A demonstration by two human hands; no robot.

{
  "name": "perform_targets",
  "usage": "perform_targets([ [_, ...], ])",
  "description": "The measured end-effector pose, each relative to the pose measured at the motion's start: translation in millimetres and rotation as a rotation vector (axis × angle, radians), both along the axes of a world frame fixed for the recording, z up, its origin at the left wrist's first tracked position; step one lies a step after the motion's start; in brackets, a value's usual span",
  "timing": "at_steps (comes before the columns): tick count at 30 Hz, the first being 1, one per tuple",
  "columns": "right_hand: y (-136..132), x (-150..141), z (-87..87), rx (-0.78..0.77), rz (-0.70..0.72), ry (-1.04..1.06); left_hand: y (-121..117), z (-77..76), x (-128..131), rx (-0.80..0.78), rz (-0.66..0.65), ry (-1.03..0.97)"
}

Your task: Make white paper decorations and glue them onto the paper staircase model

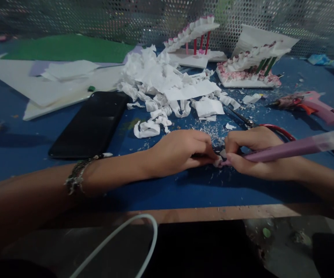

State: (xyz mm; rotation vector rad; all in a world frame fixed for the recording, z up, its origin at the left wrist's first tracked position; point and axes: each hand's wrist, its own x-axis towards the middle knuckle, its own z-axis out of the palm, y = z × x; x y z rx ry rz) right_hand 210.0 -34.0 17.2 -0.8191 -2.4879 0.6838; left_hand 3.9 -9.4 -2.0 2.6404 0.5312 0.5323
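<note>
My left hand (184,151) pinches a small whitish piece (218,161) just above the blue tabletop; its material is too small to make out. In my right hand (256,150) is a purple marker (282,150), its pale end pointing off to the right. The marker's tip meets the small piece at the left fingertips. Beyond the hands lie white paper scraps (167,77) and fine crumbs. Scissors (243,117) with red handles rest behind my right hand.
A black phone (90,125) lies left of the scraps, near white and green sheets (68,48). Two small staircase models (195,31) (250,65) stand at the back, before a perforated metal screen (111,19). At right lies a pink glue gun (317,106). A white cable (152,235) loops below the table edge.
</note>
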Motion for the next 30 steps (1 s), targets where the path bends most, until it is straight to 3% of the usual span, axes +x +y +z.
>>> perform_targets([
  [30,2.7,0.0,2.8,-0.032,-0.069,-0.004,-1.7,-0.8,1.9,0.015,-0.006,0.007],
])
